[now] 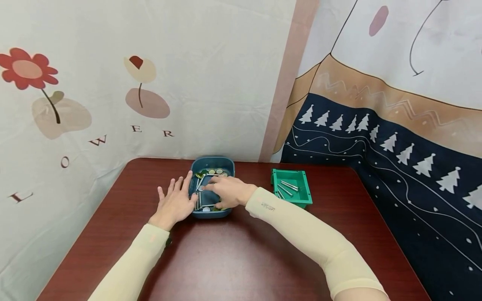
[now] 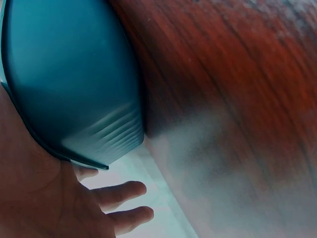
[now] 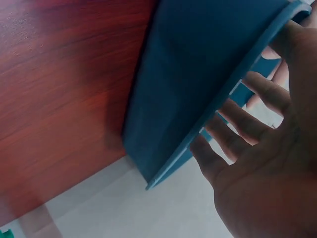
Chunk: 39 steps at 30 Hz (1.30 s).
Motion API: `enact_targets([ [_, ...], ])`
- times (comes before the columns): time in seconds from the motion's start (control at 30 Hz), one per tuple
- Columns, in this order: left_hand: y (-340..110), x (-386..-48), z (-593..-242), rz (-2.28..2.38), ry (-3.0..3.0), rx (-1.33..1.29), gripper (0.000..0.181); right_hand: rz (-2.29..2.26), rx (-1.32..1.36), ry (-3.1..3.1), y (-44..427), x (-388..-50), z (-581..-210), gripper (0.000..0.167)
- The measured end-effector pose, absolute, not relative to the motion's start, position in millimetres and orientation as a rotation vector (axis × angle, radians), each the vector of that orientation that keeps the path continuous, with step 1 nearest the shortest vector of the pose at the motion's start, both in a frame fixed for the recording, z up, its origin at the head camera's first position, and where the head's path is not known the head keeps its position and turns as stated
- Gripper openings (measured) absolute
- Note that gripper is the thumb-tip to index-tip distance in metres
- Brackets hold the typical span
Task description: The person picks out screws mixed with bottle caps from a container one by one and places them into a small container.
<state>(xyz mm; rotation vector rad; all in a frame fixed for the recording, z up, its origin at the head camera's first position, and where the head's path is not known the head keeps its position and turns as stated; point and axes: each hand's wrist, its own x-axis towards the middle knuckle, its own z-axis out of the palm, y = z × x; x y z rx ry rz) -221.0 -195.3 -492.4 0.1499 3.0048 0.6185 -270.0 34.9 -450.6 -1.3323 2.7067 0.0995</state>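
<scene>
At mid-frame, brace the blue bin [image 1: 211,215] with your splayed, ungripping left hand [image 1: 175,205] and sift gently with your right hand [image 1: 232,192], whose hold I can't tell.

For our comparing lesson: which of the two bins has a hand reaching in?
The blue bin: the right hand dips into it; the green bin stands untouched.
</scene>
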Motion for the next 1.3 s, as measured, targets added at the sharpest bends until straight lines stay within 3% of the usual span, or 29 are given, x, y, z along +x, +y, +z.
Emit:
enact_targets([
  [0.6,-196.8,-220.6,-492.4,0.623,2.998,0.17,0.083,0.245,-1.427,2.652,8.6,-275.0,-466.5,0.034],
  [1.1,-196.8,-222.9,-491.8,0.607,2.998,0.177,0.084,0.023,-1.375,2.579,10.4,-275.2,-460.5,0.05],
  [1.3,-196.3,-222.2,-492.7,0.601,2.994,0.167,0.084,-0.05,-1.367,2.556,12.5,-273.9,-459.9,0.046],
])
